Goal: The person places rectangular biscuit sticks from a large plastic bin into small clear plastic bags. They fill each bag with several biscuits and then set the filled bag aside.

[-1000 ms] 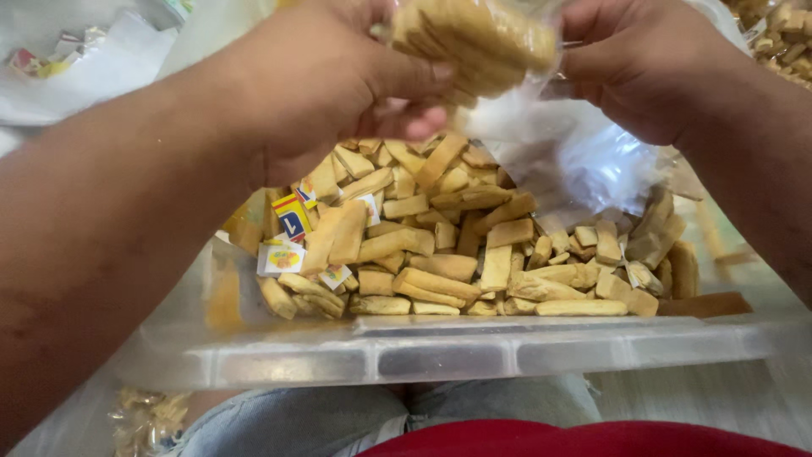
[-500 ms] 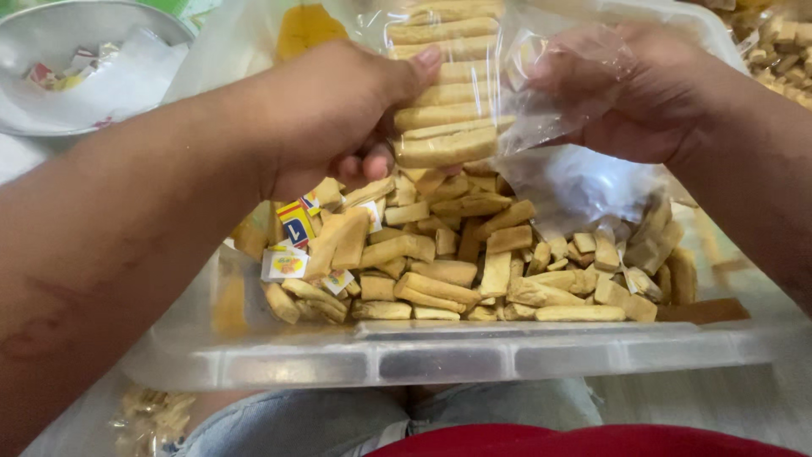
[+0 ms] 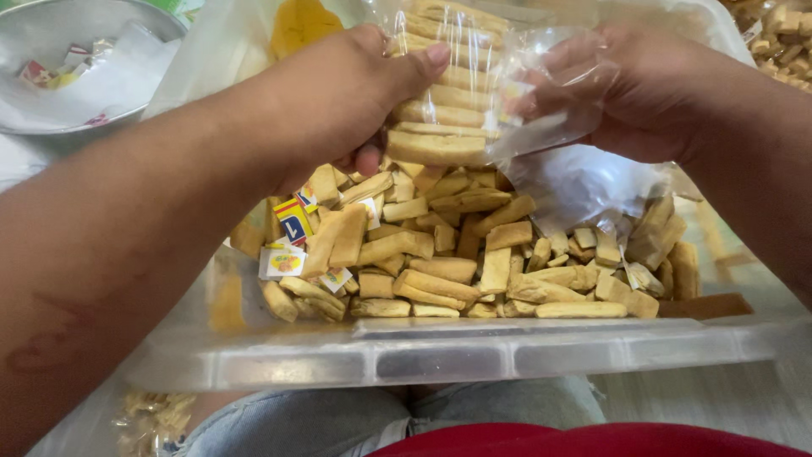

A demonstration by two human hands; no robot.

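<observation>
- The left hand point(image 3: 338, 101) was closed around a stack of tan biscuit sticks point(image 3: 444, 101), thumb pressed on the stack's upper side, holding it above the clear plastic bin point(image 3: 440, 355).
- The right hand point(image 3: 643, 93) pinched the clear plastic bag point(image 3: 541, 93) that wrapped the stack — its fingers were closed on the film.
- Judged from this, the stack sat largely inside the bag already, though the bag was not sealed; many loose biscuit sticks point(image 3: 474, 262) remained in the bin.
- A few small printed paper slips point(image 3: 288, 245) lay among the loose sticks at the left.
- The bag's mouth was hard to make out — glare hid the film's edges.
- A metal bowl point(image 3: 51, 34) at top left was cut off by the frame.
</observation>
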